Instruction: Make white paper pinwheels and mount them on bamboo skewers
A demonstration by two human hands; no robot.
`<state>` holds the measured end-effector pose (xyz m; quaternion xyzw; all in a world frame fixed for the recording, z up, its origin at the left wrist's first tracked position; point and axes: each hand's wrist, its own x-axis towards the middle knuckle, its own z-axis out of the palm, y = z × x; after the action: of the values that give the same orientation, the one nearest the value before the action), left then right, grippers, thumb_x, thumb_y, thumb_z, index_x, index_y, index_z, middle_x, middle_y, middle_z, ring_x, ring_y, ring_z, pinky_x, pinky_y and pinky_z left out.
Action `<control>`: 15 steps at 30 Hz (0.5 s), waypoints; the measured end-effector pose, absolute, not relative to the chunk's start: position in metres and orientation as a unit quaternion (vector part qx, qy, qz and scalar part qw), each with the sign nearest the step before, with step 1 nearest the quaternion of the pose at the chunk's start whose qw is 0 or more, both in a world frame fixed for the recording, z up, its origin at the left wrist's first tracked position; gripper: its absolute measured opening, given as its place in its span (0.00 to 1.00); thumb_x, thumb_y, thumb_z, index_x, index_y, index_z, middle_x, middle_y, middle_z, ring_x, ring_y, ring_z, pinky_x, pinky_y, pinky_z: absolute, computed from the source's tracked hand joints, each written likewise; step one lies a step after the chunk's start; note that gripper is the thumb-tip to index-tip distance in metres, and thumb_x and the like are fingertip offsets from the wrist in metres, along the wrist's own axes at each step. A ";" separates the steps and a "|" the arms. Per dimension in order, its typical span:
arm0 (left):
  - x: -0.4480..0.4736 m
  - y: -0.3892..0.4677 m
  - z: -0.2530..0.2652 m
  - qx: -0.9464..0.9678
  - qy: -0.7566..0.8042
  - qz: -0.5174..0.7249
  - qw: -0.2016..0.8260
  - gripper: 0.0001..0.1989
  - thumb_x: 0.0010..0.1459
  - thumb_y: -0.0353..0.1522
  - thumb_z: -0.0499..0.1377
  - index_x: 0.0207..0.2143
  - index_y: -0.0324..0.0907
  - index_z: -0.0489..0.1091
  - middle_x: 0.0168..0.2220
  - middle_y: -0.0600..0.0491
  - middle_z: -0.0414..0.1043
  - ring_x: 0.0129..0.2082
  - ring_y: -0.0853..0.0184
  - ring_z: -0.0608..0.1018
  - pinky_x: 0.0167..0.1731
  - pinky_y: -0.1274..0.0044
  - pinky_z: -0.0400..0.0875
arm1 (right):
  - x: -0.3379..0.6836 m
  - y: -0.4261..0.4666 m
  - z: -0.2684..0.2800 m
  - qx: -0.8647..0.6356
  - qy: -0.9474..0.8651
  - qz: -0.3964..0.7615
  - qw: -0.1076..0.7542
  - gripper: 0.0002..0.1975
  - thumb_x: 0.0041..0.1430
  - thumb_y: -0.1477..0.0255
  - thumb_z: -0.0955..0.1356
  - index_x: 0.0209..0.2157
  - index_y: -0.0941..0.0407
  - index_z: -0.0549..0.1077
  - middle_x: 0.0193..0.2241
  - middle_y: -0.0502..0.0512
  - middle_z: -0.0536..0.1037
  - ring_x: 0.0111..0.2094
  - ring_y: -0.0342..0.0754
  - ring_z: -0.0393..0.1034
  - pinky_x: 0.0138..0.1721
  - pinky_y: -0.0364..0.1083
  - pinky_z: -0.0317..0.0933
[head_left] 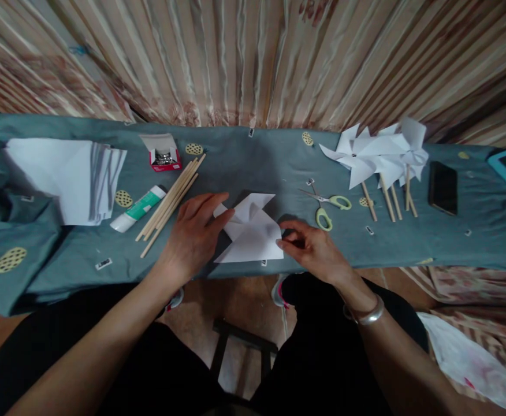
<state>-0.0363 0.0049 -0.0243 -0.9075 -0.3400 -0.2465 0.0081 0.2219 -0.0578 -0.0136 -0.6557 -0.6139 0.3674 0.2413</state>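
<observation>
I have the left hand (198,228) half open, its thumb over the left flap of a white paper pinwheel (257,234); whether it grips, I can't tell. The right hand (309,245) is loosely curled, thumb and forefinger slightly parted at the paper's right edge; I can't tell if they pinch it. The pinwheel lies by the near edge of the table, middle of my view, with crisp pointed corners and one flap curling up.

Under it I see a grey-green cloth (274,164), rumpled at the left and printed with yellow pineapples. Wooden sticks (172,199) lie to the left, green-handled scissors (333,208) to the right. Pleated, striped curtains (253,63) fill the far side; on the near side I see brown floor (244,294).
</observation>
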 end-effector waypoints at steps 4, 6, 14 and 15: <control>-0.019 -0.024 -0.021 -0.931 -0.276 -0.231 -0.054 0.08 0.62 0.29 0.57 0.43 0.38 0.71 0.41 0.47 0.74 0.41 0.60 0.75 0.40 0.69 0.75 | 0.219 -0.058 -0.010 -0.662 -0.641 0.303 0.244 0.17 0.55 0.71 0.70 0.47 0.57 0.73 0.27 0.49 0.79 0.20 0.42 0.69 0.24 0.43 0.62; -0.013 -0.035 -0.023 -0.937 -0.271 -0.204 -0.083 0.07 0.62 0.31 0.57 0.41 0.38 0.71 0.38 0.47 0.74 0.37 0.62 0.75 0.37 0.71 0.76 | 0.219 -0.057 -0.011 -0.661 -0.655 0.275 0.243 0.19 0.55 0.72 0.70 0.49 0.57 0.72 0.29 0.50 0.80 0.24 0.44 0.71 0.28 0.45 0.66; -0.011 -0.037 -0.031 -0.941 -0.274 -0.180 -0.081 0.06 0.64 0.28 0.54 0.40 0.37 0.71 0.35 0.49 0.74 0.34 0.64 0.74 0.32 0.74 0.75 | 0.221 -0.060 -0.016 -0.621 -0.715 0.196 0.253 0.22 0.58 0.74 0.67 0.56 0.56 0.68 0.43 0.59 0.79 0.43 0.54 0.75 0.47 0.57 0.69; -0.012 -0.037 -0.031 -0.942 -0.270 -0.181 -0.079 0.07 0.64 0.27 0.54 0.40 0.37 0.71 0.35 0.49 0.74 0.34 0.64 0.74 0.32 0.74 0.75 | 0.222 -0.061 -0.016 -0.615 -0.719 0.192 0.259 0.22 0.59 0.74 0.67 0.56 0.55 0.68 0.46 0.59 0.78 0.46 0.55 0.74 0.49 0.58 0.68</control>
<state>-0.0116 -0.0365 -0.0310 -0.9423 -0.2700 -0.1814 -0.0786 0.2215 -0.0607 -0.0157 -0.6150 -0.7194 0.1924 0.2592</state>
